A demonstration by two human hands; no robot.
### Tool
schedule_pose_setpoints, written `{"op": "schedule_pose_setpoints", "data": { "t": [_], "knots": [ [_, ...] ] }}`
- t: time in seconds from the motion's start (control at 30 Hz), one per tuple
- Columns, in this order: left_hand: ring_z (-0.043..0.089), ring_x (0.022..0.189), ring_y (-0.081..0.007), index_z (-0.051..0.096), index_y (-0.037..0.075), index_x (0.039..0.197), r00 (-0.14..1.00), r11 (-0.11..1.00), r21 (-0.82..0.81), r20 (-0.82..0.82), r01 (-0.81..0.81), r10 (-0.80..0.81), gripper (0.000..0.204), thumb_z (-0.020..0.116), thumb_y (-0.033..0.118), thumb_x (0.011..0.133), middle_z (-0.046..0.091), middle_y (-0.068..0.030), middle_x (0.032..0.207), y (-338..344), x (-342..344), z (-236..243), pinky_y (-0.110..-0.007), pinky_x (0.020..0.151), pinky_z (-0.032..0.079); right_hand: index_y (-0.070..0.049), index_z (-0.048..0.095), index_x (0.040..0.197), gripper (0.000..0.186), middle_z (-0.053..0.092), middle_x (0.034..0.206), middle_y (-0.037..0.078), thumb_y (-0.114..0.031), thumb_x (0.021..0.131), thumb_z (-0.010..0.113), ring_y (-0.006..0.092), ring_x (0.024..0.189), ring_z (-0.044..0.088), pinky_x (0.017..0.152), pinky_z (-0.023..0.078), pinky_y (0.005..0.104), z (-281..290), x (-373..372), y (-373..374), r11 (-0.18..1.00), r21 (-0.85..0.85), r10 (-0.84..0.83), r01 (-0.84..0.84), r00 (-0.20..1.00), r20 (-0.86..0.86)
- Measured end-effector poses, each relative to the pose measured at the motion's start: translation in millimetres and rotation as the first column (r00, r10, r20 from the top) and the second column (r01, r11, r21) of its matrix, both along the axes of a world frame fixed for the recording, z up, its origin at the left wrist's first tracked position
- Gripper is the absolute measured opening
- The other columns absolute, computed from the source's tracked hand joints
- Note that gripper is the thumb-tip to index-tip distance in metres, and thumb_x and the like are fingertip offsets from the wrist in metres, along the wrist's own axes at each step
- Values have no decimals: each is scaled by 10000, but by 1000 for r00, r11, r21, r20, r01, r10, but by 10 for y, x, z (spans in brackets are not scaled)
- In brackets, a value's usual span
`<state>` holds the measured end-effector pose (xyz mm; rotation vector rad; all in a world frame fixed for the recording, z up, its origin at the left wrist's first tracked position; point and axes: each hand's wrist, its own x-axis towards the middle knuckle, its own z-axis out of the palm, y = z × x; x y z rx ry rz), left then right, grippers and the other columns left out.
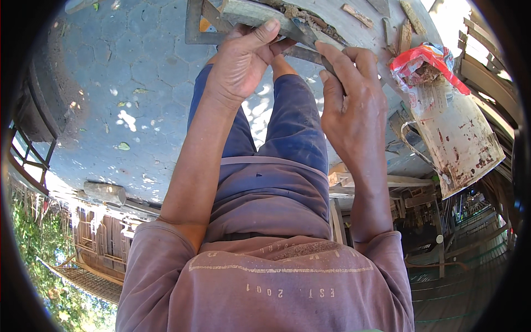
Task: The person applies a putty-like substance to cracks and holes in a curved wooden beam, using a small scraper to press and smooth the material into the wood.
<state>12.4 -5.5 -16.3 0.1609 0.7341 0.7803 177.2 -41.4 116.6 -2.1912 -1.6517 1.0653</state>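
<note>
At the top of the view my left hand (pixel 241 69) grips a long greyish strip (pixel 251 12), seemingly wood, its thumb lying along the near face. Brown crumbly stuff (pixel 318 21) sits at the strip's far side; I cannot tell if it is on the strip or behind it. My right hand (pixel 357 94) is closed round a narrow flat-bladed tool (pixel 304 30), like a knife or putty knife. Its blade slants up and left, against or just over the strip. The fingers hide most of its handle.
Right of my right hand lies a red and white plastic bag (pixel 423 63) with brown matter inside, beside a rusty, stained whitish container (pixel 459 138). Several wood scraps (pixel 406 36) lie at the upper right. A cylindrical block (pixel 105 192) rests on the paved floor (pixel 133 83) to the left.
</note>
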Motion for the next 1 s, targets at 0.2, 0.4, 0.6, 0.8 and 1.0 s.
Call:
{"op": "schedule_pose_setpoints", "data": {
  "t": [0.2,0.4,0.6,0.8,1.0],
  "knots": [
    [611,1251,-236,543,107,1413,999,999,30,-25,23,-22,406,640,216,1034,659,-49,1322,52,25,55,-478,1080,480,-24,707,1211,366,600,985,183,36,870,591,400,872,647,765,507,480,12,217,179,998,-40,37,-42,993,-108],
    [627,1234,-243,549,98,1406,1000,1000,17,-23,4,-4,415,656,222,1025,662,-64,1317,11,-6,-19,-486,1060,499,-34,711,1222,359,594,980,163,13,876,626,318,843,646,752,518,424,152,227,98,997,-44,-66,61,988,-137],
    [635,1222,-232,553,101,1393,999,1000,-5,-31,-10,10,424,684,225,1009,671,-62,1301,3,2,-34,-480,1054,506,-38,700,1248,375,577,1021,169,22,883,639,328,846,645,746,528,418,-93,3,-89,992,111,-59,65,997,-55],
    [637,1211,-215,572,97,1368,999,999,-25,-49,-20,19,418,715,202,989,676,-50,1272,-14,-4,-1,-465,1042,524,-30,696,1214,327,591,1009,187,-3,896,627,389,839,658,719,518,475,-2,-88,164,999,-8,51,-51,999,-1],
    [638,1202,-213,580,81,1354,999,999,-36,-33,-18,17,403,717,179,987,673,-53,1263,0,-15,-29,-454,1041,539,-33,692,1254,343,604,991,148,-9,926,593,311,835,655,740,506,427,129,8,380,971,-65,232,-228,970,66]
  ]
}}
